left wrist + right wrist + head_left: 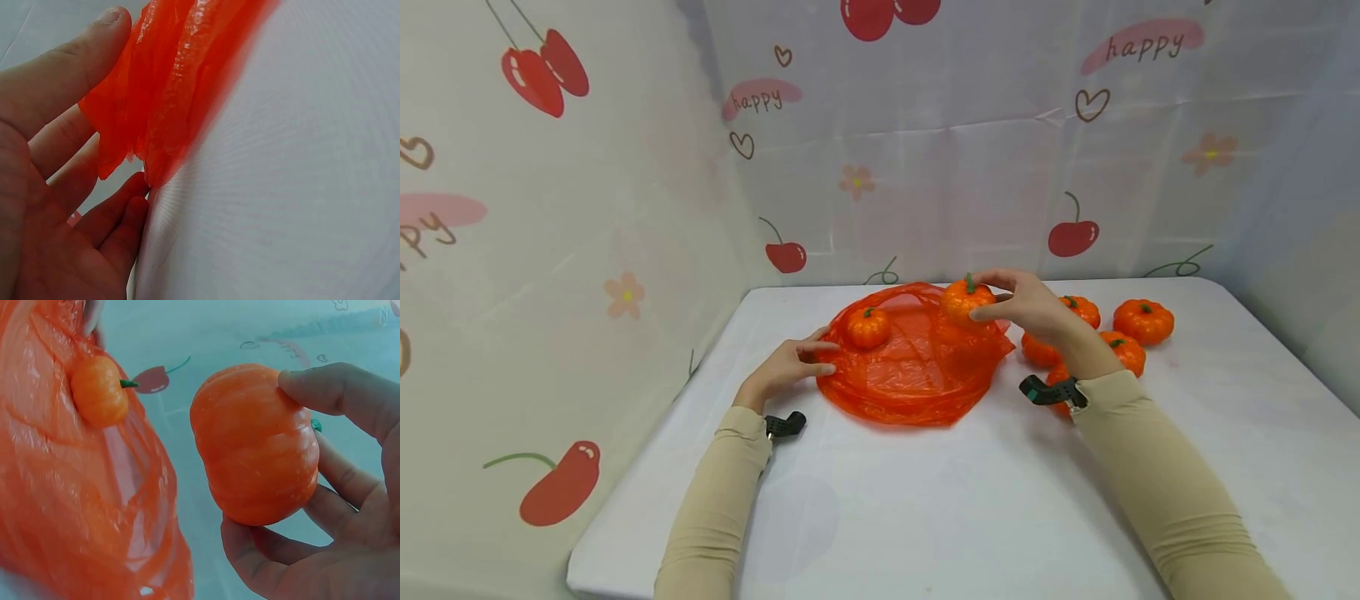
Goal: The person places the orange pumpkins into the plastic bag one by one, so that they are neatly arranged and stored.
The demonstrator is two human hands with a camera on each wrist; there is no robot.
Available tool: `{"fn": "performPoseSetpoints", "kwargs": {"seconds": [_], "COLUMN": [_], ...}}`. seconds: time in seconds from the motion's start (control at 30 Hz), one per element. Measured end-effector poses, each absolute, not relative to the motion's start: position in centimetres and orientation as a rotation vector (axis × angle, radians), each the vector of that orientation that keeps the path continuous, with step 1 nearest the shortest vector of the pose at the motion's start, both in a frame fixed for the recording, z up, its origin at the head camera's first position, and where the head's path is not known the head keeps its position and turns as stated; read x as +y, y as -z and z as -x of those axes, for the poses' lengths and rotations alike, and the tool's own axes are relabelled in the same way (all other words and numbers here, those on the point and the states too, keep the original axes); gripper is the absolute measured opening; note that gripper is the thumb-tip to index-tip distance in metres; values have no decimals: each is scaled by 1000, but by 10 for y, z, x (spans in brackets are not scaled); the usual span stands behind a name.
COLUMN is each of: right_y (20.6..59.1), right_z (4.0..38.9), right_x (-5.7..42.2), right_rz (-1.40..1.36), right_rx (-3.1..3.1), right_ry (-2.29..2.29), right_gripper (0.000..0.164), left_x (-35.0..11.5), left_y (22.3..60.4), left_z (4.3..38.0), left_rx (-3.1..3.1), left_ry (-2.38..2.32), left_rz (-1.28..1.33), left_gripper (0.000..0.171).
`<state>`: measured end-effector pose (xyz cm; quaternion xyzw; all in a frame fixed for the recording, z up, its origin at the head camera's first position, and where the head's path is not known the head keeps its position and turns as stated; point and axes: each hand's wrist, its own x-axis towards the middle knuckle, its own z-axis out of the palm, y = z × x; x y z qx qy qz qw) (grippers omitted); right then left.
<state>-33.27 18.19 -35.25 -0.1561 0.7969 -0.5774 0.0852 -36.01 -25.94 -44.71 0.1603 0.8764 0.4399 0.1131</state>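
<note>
A thin orange plastic bag (895,383) lies spread on the white table, with a small toy pumpkin (868,327) resting on it toward its left side. At the bag's left edge is my left hand (786,367); in the left wrist view the bag's crumpled edge (156,94) passes between thumb and fingers. My right hand (1026,308) grips another toy pumpkin (253,447) between thumb and fingers, holding it above the bag's right part. This pumpkin is orange and ribbed with a green stem. Behind the bag's folds, the left fingertips are partly hidden.
Several more toy pumpkins (1142,322) sit on the table to the right of the bag, some partly covered by the right forearm. A printed curtain (925,208) stands along the table's back edge and at the sides.
</note>
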Motion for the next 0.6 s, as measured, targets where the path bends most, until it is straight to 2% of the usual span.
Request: {"fn": "performPoseSetpoints", "kwargs": {"seconds": [0.6], "right_y": [373], "right_z": [377], "right_x": [123], "right_rz": [446], "right_rx": [2307], "right_ry": [1788], "right_gripper": [52], "left_x": [-261], "left_y": [448], "left_z": [362], "left_rx": [2564], "left_ry": [-1284], "left_rz": [-500], "left_gripper": [47]}}
